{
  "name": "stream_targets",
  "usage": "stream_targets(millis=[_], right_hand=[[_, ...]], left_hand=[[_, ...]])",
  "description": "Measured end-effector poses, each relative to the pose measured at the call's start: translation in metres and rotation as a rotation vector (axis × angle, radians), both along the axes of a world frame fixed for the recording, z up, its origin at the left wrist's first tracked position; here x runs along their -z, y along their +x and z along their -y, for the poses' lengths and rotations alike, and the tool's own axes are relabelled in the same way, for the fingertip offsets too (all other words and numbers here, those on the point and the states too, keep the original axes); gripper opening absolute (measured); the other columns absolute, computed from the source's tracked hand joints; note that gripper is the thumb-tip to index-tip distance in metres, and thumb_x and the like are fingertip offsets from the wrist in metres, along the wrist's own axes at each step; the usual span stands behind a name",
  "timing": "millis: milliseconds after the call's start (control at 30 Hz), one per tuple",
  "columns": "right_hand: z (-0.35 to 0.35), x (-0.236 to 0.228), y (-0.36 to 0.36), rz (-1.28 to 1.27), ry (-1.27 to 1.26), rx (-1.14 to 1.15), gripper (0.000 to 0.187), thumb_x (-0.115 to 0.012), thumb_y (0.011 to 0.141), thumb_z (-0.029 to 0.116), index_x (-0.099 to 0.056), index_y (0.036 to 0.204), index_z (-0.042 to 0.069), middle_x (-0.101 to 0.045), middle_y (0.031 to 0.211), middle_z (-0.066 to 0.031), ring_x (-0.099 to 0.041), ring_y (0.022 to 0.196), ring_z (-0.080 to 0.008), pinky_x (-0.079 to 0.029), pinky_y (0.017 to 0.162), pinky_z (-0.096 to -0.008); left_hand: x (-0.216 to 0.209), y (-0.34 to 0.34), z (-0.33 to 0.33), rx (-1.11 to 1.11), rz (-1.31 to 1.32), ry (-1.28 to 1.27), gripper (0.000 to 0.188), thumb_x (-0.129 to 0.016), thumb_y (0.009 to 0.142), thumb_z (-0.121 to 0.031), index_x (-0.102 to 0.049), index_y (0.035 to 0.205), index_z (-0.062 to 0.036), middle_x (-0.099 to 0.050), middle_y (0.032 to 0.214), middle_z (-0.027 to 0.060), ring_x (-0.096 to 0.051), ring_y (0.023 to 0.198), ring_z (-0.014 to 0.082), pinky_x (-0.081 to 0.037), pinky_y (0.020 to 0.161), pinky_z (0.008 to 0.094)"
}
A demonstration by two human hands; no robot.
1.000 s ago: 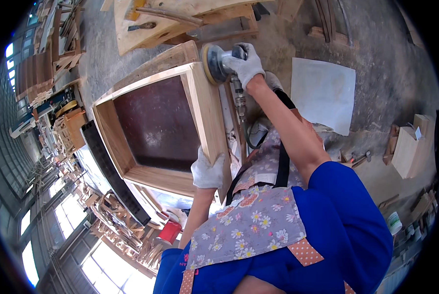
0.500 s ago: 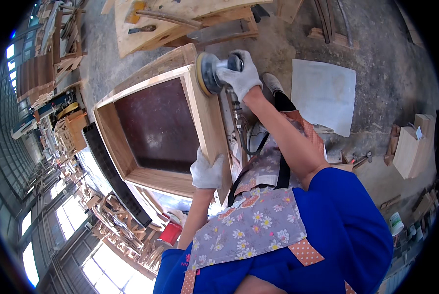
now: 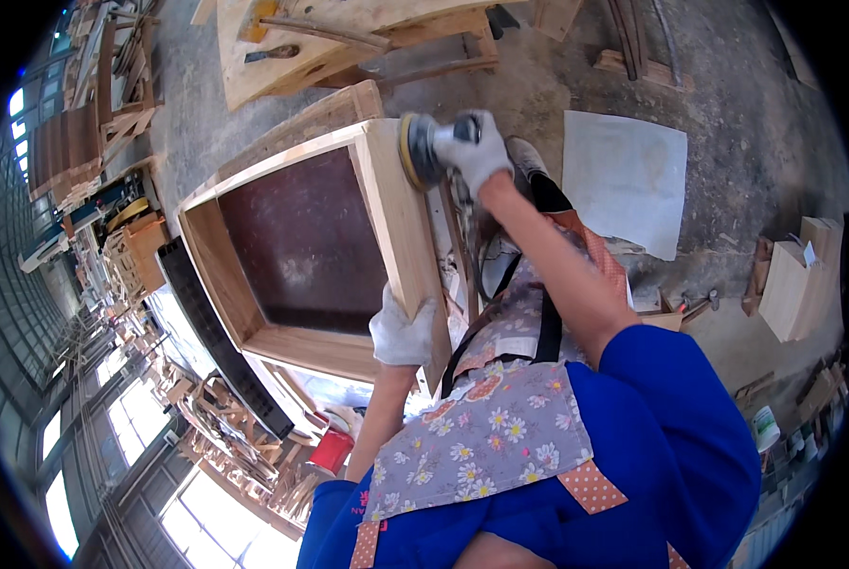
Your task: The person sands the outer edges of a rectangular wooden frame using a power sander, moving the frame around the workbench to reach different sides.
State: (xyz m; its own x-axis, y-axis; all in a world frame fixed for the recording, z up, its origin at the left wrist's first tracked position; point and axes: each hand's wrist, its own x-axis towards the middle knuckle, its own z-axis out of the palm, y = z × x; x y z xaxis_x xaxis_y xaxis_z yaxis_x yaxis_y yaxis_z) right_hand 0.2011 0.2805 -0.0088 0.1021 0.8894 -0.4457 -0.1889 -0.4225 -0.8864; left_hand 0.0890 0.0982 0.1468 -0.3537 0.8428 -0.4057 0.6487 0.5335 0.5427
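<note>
A wooden drawer-like box (image 3: 380, 204) with pale walls and a dark brown bottom panel (image 3: 301, 242) stands in front of me, tilted in the view. My left hand (image 3: 403, 327), in a white glove, grips the rim of its near wall at the corner. In my gloved right hand (image 3: 477, 152) is a round power sander (image 3: 423, 150) with a yellow-edged pad. The pad's face lies against the outer side of that same wall, near its far right end. A hose fitting hangs below the sander, partly hidden by my forearm.
Beyond the box stands a plywood workbench (image 3: 339, 47) with a brush (image 3: 272, 54) and a wood strip on it. A white sheet (image 3: 624, 180) lies on the floor at right, with wooden blocks (image 3: 796, 284) farther right. A red container (image 3: 331, 451) sits at lower left.
My right hand has shifted the sander slightly right and down along the wall's outer side. My left hand keeps its hold on the box.
</note>
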Motion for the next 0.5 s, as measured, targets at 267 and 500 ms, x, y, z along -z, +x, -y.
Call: stream_targets(millis=[267, 500], right_hand=[[-0.029, -0.009, 0.001, -0.057, 0.057, -0.001, 0.056, -0.077, 0.065, 0.026, -0.05, 0.108, 0.003, -0.061, 0.091, -0.0095, -0.057, 0.081, -0.0165, -0.047, 0.076, -0.029], [-0.063, -0.065, 0.001, -0.149, 0.121, -0.046, 0.059, -0.078, 0.063, 0.027, -0.051, 0.11, 0.003, -0.061, 0.093, -0.0113, -0.057, 0.083, -0.0168, -0.048, 0.076, -0.0294]], left_hand=[[-0.007, 0.005, -0.005, -0.024, -0.035, -0.043, 0.045, -0.067, 0.076, -0.013, -0.052, 0.114, 0.0053, -0.068, 0.09, 0.0164, -0.068, 0.08, 0.021, -0.052, 0.071, 0.0312], [-0.006, 0.003, -0.001, 0.003, -0.089, -0.059, 0.044, -0.067, 0.075, -0.013, -0.053, 0.114, 0.0044, -0.068, 0.088, 0.0165, -0.068, 0.078, 0.0201, -0.053, 0.069, 0.0315]])
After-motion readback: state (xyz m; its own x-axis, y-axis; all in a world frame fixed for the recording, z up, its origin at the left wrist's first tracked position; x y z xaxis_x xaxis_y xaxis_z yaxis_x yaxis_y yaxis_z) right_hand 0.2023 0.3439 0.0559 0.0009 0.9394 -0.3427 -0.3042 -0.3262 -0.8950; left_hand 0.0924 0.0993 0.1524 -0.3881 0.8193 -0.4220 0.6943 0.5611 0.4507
